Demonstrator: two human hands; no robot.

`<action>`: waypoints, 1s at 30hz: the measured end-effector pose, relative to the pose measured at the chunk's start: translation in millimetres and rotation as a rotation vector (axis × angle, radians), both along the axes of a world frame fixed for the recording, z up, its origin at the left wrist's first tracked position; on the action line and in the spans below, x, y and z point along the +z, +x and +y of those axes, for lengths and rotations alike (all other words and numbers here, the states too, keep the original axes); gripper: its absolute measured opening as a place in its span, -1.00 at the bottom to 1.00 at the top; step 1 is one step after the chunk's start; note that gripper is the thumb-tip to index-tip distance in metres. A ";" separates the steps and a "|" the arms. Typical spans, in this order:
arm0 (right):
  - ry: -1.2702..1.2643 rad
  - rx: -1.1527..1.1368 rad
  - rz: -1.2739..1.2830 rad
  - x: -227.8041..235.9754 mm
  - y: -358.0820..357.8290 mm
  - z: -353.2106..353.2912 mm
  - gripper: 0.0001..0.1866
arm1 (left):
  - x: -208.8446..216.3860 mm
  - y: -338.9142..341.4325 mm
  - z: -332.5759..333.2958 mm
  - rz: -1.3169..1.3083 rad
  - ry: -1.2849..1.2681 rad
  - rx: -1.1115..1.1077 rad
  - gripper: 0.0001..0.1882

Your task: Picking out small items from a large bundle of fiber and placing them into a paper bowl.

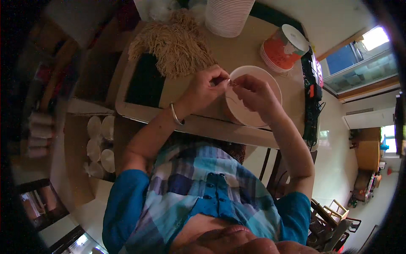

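Note:
Fingers pinched, my left hand (204,89) meets my right hand (259,95) over a wide white tub (275,86) near the table's front edge. Between the fingertips is a small brownish, thread-like bit (232,83), too small to name surely. A thin strand shows against the tub's inside just below it. My right hand is over the tub's opening, while my left hand stays at its left rim. Beyond my left hand lies a big loose bundle of tan strings (173,44).
A tall stack of white tubs (228,17) stands at the far edge. At the far right are an orange printed tub stack (277,53) with a white roll-like top, and a dark power strip (313,91). A carton (78,156) of white rolled pieces sits left, below the table.

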State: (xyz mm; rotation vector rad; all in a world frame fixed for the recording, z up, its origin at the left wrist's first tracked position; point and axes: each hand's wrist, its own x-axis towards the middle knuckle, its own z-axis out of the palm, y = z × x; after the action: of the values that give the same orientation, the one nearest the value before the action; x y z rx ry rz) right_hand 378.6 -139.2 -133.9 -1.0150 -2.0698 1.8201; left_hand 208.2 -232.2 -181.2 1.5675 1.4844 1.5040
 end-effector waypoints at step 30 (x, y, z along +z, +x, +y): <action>-0.293 -0.100 0.163 -8.7 -5.6 -4.1 -0.93 | -1.6 5.3 -10.6 0.048 0.229 0.176 -0.88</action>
State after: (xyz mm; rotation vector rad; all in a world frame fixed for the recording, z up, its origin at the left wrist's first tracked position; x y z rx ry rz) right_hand 373.0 -143.3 -142.6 -0.9777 -1.6636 2.1178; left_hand 213.5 -242.7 -182.8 1.6466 1.5568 1.8036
